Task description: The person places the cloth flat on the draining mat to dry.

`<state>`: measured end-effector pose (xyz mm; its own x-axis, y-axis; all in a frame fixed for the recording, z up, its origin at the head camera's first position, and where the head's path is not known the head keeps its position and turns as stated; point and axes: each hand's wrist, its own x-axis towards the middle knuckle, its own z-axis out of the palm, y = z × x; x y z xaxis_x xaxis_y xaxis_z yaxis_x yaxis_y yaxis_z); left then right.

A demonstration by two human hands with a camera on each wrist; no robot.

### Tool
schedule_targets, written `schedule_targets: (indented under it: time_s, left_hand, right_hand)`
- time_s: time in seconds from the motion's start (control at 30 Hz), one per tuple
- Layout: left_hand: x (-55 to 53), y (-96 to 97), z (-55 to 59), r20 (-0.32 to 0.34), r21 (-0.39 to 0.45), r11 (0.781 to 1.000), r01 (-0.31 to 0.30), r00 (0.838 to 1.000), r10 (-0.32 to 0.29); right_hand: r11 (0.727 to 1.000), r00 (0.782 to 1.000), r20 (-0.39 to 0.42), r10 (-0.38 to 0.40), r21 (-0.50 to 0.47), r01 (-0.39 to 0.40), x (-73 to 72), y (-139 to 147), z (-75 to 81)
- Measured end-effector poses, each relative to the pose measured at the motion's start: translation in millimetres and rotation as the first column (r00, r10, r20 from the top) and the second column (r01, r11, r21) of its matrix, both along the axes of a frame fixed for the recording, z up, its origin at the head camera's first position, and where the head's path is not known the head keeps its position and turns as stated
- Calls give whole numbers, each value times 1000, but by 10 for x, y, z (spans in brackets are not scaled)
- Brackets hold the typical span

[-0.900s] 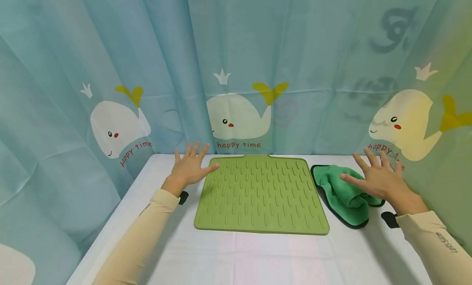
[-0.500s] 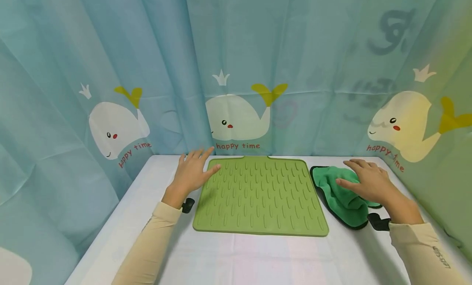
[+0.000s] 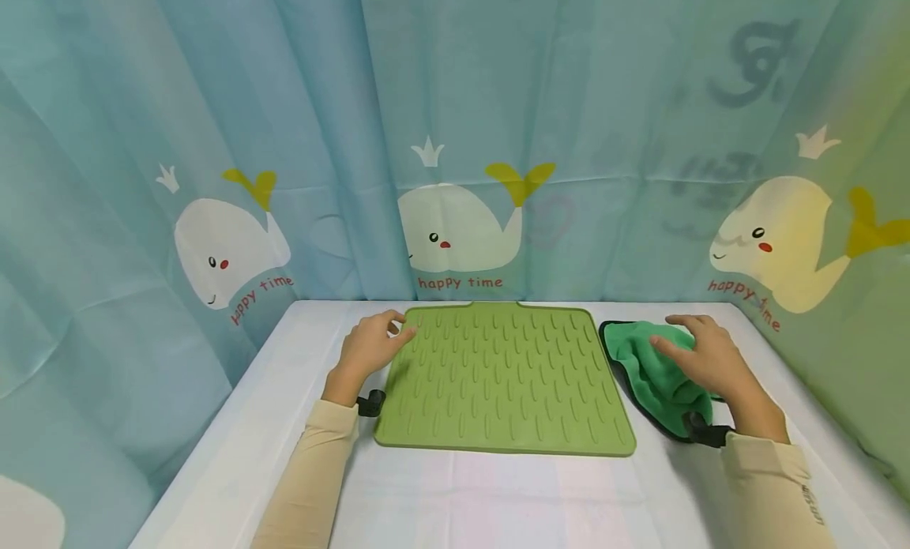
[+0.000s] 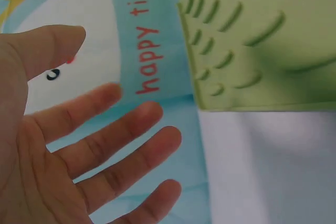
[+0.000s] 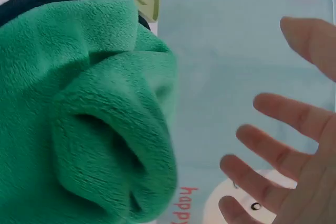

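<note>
A green ribbed mat (image 3: 505,383) lies flat on the table, its small tab at the far edge. My left hand (image 3: 368,348) is by the mat's far left corner with fingers loosely bent; the left wrist view shows the hand (image 4: 55,153) holding nothing, thumb and fingers apart. A crumpled green cloth with black edging (image 3: 643,371) sits just right of the mat. Over its right side is my right hand (image 3: 711,361), partly covering it. Seen from the right wrist, that hand's relaxed fingers (image 5: 278,153) stand apart from the bunched cloth (image 5: 105,114).
A white table surface (image 3: 526,501) reaches from the mat toward me. Blue curtains (image 3: 604,99) printed with whales hang behind the table and along both sides. Black wrist cameras (image 3: 704,430) sit under both wrists, the right one in front of the cloth.
Both hands have come lower and their fingers, spread wide earlier, are now more bent. The right hand has moved a little left over the cloth. Mat and cloth lie as before.
</note>
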<state>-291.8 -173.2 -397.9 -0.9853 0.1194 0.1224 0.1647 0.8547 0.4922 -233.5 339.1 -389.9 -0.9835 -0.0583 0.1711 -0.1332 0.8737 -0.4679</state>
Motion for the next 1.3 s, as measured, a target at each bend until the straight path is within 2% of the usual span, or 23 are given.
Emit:
schedule_targets:
  time_s: [0.1,0.2,0.37,0.5,0.63,0.8,0.87,1.03,1.3]
  left_hand:
    - [-44,-37,-72,34,19,1000,-12,999,11]
    - [-106,-80,-154,78,46,999,-26,997,22]
    - [-184,-132,-276,143,108,993,-43,989,27]
    - [-210,-149,-341,175,111,993,-37,984,17]
    - [-217,-160,-389,186,110,993,-49,982,28]
    - [-225,-146,-434,208,120,992,-49,978,23]
    - [-230,-138,-451,207,122,991,-48,978,22]
    - [-218,-122,-470,203,143,988,-54,979,24]
    - [-212,-130,-472,198,133,989,-72,979,45]
  right_hand:
    - [999,1000,7,-29,-24,29,-2,14,-67]
    - [999,999,42,-23,-34,25,-1,15,-126]
    - [1000,997,72,-18,-17,19,-23,0,-179]
    - [999,995,98,-35,13,34,-30,13,-220]
    - [998,987,151,-52,44,46,-12,39,-276]
    - [995,970,225,-97,35,91,1,80,-300]
    - [996,964,248,-91,46,82,-7,104,-317]
    - [995,967,252,-33,102,8,-17,137,-373]
    - [996,967,252,-27,84,6,-18,143,-393]
